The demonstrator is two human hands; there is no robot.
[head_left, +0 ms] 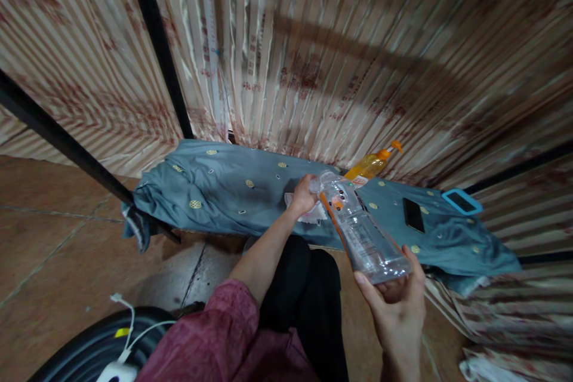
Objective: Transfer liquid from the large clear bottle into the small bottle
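Hands round clear plastic bottle — ribbed.

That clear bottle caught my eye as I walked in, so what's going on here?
A person holds a clear plastic bottle tilted: the right hand cups its base, the left hand grips the cap end. Behind lie an orange bottle and a dark phone on a blue-grey cloth.

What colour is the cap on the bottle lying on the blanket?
Orange, on the orange drink bottle; the head view shows it.
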